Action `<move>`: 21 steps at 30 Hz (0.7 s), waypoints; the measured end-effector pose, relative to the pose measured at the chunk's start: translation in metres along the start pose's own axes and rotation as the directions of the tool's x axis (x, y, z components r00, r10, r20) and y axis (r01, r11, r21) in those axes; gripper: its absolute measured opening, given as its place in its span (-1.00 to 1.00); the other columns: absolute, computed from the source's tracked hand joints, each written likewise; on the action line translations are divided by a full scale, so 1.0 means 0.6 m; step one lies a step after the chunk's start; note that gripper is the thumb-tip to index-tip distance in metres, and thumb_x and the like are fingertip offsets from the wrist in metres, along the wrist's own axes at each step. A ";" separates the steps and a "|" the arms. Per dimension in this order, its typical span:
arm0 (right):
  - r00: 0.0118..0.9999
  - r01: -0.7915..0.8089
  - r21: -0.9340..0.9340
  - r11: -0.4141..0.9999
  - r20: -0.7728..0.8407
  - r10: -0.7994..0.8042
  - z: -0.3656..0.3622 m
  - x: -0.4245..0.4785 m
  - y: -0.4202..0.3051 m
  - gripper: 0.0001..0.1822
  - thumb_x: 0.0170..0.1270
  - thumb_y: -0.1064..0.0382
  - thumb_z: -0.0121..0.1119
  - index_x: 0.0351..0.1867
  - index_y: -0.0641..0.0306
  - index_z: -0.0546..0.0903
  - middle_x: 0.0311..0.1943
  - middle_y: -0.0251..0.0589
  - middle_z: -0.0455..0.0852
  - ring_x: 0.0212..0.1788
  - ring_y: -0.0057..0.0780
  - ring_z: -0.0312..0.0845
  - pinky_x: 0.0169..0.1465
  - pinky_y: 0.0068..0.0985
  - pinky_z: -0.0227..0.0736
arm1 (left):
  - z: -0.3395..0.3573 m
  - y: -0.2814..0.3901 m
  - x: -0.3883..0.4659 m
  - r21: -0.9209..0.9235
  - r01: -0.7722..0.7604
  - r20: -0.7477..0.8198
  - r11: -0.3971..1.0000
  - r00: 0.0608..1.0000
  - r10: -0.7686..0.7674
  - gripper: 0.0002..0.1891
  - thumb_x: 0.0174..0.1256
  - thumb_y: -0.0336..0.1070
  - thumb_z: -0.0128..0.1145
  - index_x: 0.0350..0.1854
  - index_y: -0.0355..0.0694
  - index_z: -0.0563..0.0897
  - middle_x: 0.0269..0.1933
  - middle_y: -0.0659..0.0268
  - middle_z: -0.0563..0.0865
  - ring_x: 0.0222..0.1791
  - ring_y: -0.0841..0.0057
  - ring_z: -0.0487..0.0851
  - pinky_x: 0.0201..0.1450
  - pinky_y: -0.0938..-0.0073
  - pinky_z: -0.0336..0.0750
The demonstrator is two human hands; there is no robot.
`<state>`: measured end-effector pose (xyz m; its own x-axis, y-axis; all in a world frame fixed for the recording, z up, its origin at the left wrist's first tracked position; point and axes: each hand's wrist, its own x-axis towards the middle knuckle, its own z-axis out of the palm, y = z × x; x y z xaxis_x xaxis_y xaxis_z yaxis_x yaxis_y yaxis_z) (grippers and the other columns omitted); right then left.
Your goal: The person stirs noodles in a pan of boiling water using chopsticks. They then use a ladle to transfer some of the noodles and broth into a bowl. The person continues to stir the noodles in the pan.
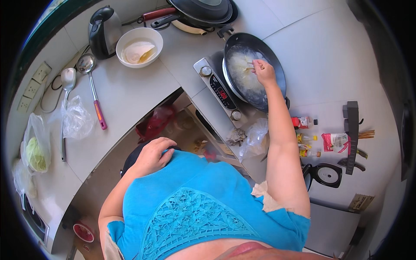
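Observation:
My right hand (264, 72) is closed around a pair of chopsticks (249, 68) over a dark wok (274, 55). Their lower ends dip into bubbling, foamy liquid with pale strands like noodles (243, 76). The wok stands on an induction cooker (221, 92) with a lit red display and two knobs. My left hand (154, 156) rests on the front of my blue top, its fingers loosely bent and apart, with no object seen in it.
Left of the cooker are a white bowl (158, 39) of liquid, an electric kettle (105, 32), a ladle (93, 87), a spatula (68, 78) and bagged cabbage (36, 157). Lidded pans (204, 11) stand behind. Bottles (304, 122), a kitchen scale (327, 175) and a knife rack (352, 139) are right.

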<state>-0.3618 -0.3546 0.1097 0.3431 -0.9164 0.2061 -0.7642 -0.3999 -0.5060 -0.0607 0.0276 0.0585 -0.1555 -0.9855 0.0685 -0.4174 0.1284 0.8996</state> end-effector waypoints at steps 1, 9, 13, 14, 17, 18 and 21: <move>0.998 -0.061 0.072 0.996 -0.010 0.062 -0.005 0.005 0.014 -0.68 0.35 0.06 0.07 -0.26 0.30 0.66 -0.40 -0.14 0.72 -0.46 -0.38 0.69 -0.28 -0.50 0.53 | 0.000 0.000 0.000 -0.001 0.002 -0.001 1.000 1.000 -0.002 -0.80 0.28 -0.32 0.09 -0.11 -0.25 0.61 -0.09 0.13 0.64 -0.07 0.17 0.61 -0.02 0.28 0.53; 0.951 -0.272 0.327 0.905 -0.053 0.305 -0.090 -0.071 0.032 -0.61 0.40 0.01 0.03 -0.34 0.37 0.58 -0.51 -0.18 0.67 -0.55 -0.50 0.65 -0.49 -0.61 0.51 | -0.002 -0.001 0.029 -0.003 -0.056 0.046 0.998 0.997 0.056 -0.80 0.29 -0.30 0.09 -0.11 -0.24 0.61 -0.10 0.13 0.64 -0.07 0.17 0.61 -0.03 0.27 0.53; 0.932 -0.333 0.384 0.861 -0.008 0.363 -0.144 -0.128 0.021 -0.63 0.42 0.04 0.02 -0.34 0.36 0.55 -0.50 -0.18 0.66 -0.54 -0.47 0.66 -0.48 -0.61 0.54 | 0.004 -0.001 0.051 -0.011 -0.117 0.089 0.993 0.989 0.117 -0.80 0.28 -0.32 0.09 -0.12 -0.24 0.61 -0.10 0.13 0.64 -0.08 0.16 0.61 -0.03 0.27 0.53; 0.923 -0.353 0.397 0.847 0.001 0.384 -0.160 -0.143 0.013 -0.63 0.42 0.04 0.02 -0.35 0.36 0.55 -0.50 -0.18 0.66 -0.53 -0.47 0.66 -0.48 -0.61 0.55 | 0.005 -0.002 0.055 -0.013 -0.127 0.100 0.992 0.987 0.128 -0.80 0.27 -0.32 0.09 -0.11 -0.24 0.61 -0.10 0.13 0.64 -0.08 0.16 0.61 -0.03 0.27 0.53; 0.897 -0.396 0.419 0.817 -0.012 0.441 -0.198 -0.179 0.004 -0.71 0.42 0.11 0.00 -0.25 0.35 0.53 -0.41 -0.17 0.64 -0.48 -0.42 0.68 -0.44 -0.59 0.60 | 0.004 -0.001 0.064 -0.022 -0.133 0.133 0.991 0.982 0.135 -0.80 0.27 -0.33 0.09 -0.12 -0.25 0.61 -0.10 0.13 0.65 -0.09 0.16 0.62 -0.03 0.27 0.53; 0.878 -0.417 0.446 0.792 -0.029 0.478 -0.208 -0.191 0.008 -0.73 0.42 0.13 -0.01 -0.22 0.34 0.53 -0.40 -0.17 0.64 -0.47 -0.40 0.68 -0.44 -0.58 0.60 | 0.005 -0.002 0.064 -0.023 -0.138 0.138 0.990 0.981 0.140 -0.80 0.27 -0.33 0.09 -0.12 -0.25 0.61 -0.10 0.13 0.65 -0.09 0.16 0.62 -0.03 0.28 0.53; 0.815 -0.478 0.504 0.720 -0.052 0.577 -0.214 -0.205 0.032 -0.75 0.43 0.17 -0.06 -0.13 0.32 0.51 -0.33 -0.16 0.61 -0.45 -0.36 0.68 -0.40 -0.55 0.62 | 0.006 -0.003 0.063 -0.027 -0.143 0.141 0.989 0.979 0.145 -0.80 0.26 -0.34 0.09 -0.12 -0.25 0.61 -0.11 0.12 0.65 -0.09 0.16 0.62 -0.03 0.28 0.53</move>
<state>-0.4889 -0.2517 0.1824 -0.1900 -0.9785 -0.0806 -0.4387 0.1580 -0.8846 -0.0689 -0.0093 0.0576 -0.3394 -0.9307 0.1365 -0.3664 0.2645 0.8921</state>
